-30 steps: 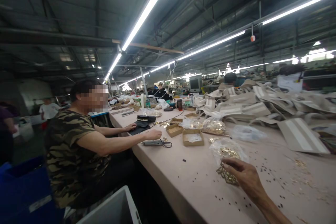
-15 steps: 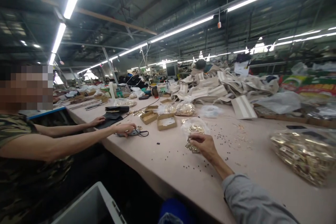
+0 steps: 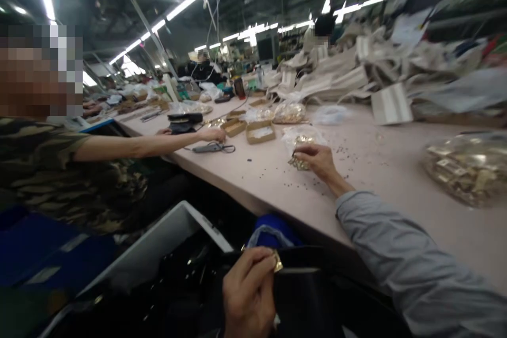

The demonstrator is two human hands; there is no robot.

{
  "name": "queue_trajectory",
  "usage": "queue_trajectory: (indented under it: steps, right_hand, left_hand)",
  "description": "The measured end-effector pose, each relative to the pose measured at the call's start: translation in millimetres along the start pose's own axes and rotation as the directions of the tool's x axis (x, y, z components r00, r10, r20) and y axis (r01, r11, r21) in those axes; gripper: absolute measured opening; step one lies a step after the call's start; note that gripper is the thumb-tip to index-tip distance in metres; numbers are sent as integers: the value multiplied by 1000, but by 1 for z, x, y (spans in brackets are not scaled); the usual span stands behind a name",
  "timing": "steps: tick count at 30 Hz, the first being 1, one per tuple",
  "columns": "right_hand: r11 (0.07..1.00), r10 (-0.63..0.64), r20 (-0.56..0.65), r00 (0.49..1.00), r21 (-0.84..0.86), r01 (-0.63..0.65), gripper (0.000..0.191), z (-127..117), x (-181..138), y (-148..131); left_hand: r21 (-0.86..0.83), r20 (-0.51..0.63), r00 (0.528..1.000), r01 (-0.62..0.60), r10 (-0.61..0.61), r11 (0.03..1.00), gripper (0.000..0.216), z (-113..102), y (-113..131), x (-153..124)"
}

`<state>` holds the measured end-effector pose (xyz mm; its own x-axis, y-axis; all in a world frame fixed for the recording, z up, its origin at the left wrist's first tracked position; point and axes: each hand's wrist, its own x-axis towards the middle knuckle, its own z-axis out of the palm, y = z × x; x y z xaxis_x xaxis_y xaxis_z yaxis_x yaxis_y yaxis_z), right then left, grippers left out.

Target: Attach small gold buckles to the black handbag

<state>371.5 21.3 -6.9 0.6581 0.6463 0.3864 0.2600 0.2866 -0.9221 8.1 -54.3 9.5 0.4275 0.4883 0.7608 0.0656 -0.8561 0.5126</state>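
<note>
My right hand (image 3: 318, 159), in a grey sleeve, reaches onto the pale table (image 3: 380, 169). Its fingers are curled round a small cluster of gold metal fittings (image 3: 298, 162), beside a clear plastic bag (image 3: 303, 136) holding more of them. My left hand (image 3: 247, 290) is low in front of me, below the table edge. It pinches a small gold fitting (image 3: 278, 262) against the top of a black bag (image 3: 312, 296) in my lap.
A co-worker in a camouflage shirt (image 3: 59, 169) sits to my left, a hand (image 3: 213, 134) by a grey tool (image 3: 212, 148). Cardboard trays (image 3: 260, 131), a large bag of gold parts (image 3: 467, 166) and piled beige bags (image 3: 356, 71) lie on the table. A white bin (image 3: 166, 243) stands below.
The view has swung down and right. My left hand with the gold fitting and the black bag have come into sight. My right hand stays on the fittings on the table.
</note>
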Motion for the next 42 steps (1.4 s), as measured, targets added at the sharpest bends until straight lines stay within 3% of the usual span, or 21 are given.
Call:
queue_trajectory:
  steps: [2,4,5,7,9,11,15,17,18,19,21,22,23,25,30,37,42]
  right_hand:
    - [997,-71,-7,997,-9,71,32,1,2,12]
    - [996,-84,-4,996,16,84,36,2,3,20]
    - [997,-72,-7,997,24,72,40,2,4,21]
    - [999,-46,-16,999,21,47,46,1,3,22]
    - [999,-44,-2,999,2,44,43,0,3,20]
    - [999,-48,17,999,-8,48,38,-1,1,19]
    - [1000,-16,22,1000,-3,16,38,-4,-2,17]
    - [1000,-16,32,999,-4,17,35,-5,-5,16]
    - [1000,-21,37,999,-11,21,33,-5,-6,16]
    - [999,-26,40,999,-20,27,31,-6,-8,16]
    - [999,-33,36,999,-35,34,28,-7,-10,16]
    - [998,-38,32,999,-41,39,27,-8,-11,16]
    - [998,-45,24,999,-47,46,26,-8,-12,16]
    - [997,-54,10,999,-61,54,26,-9,-12,15]
    - [997,-31,-11,999,-78,30,27,-9,-13,9]
    - [993,-51,-7,999,-110,50,17,-9,-15,11]
    - [994,-41,-33,999,-105,38,16,-9,-13,7]
  left_hand:
    - [-43,27,996,85,-83,996,27,-1,-2,-5]
    - [-69,58,959,282,-279,957,14,-3,-3,-5]
    - [-80,81,906,422,-416,903,5,-4,-3,-2]
    - [-118,141,730,683,-669,721,13,-5,-5,6]
    - [-178,198,580,814,-790,552,21,-7,-10,15]
    - [-221,235,532,844,-814,488,23,-7,-14,23]
    - [-247,265,537,840,-801,482,25,-7,-13,25]
    - [-247,234,577,814,-783,526,21,-6,-8,19]
    - [-234,198,636,769,-746,594,17,-6,-5,14]
    - [-212,152,726,686,-671,695,11,-6,-1,9]
    - [-143,70,914,405,-399,903,8,-5,4,-2]
    - [-100,47,969,244,-241,965,17,-5,6,-7]
    - [-61,38,994,107,-105,992,25,-5,8,-13]
    - [11,51,997,-58,57,998,38,-7,10,-21]
    - [137,96,978,-198,186,971,47,-11,11,-31]
    - [151,167,967,-220,194,964,50,-15,11,-42]
    - [81,139,980,-157,145,984,49,-14,10,-41]
